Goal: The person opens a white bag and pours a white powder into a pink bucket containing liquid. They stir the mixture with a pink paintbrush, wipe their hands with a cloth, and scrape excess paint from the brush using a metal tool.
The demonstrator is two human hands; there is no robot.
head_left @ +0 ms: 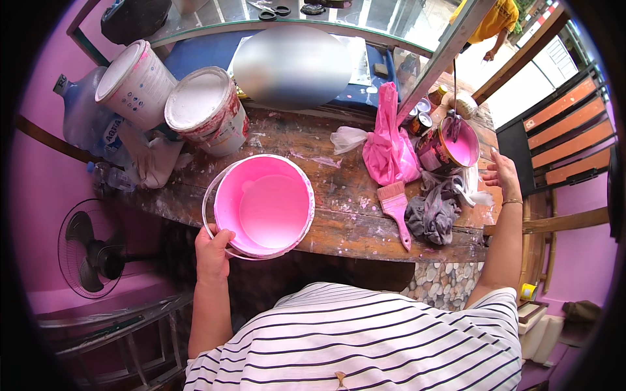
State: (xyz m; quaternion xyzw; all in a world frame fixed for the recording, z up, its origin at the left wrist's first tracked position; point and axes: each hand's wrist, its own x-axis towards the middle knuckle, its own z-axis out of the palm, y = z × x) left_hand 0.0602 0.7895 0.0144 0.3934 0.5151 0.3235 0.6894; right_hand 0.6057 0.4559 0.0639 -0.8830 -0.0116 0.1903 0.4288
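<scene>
My left hand (214, 249) grips the near left edge of a white paint bucket (309, 189), thumb over the rim beside its wire handle. Pink paint (267, 212) lies inside; the bucket is at the front edge of the wooden table (332, 225). On the right, my right hand (501, 173) is open, fingers spread, just beside a smaller can of pink paint (462, 144). Between the two lie a pink paintbrush (395, 212), a crumpled grey rag (435, 212) and a knotted pink plastic bag (389, 150).
Two lidded white buckets (208, 114) and a large water bottle (85, 107) stand at the left. Behind is a glass case (215, 18) with scissors (268, 12) on it. A fan (94, 247) and ladder (134, 332) are lower left. Someone in a yellow shirt (493, 21) is outside.
</scene>
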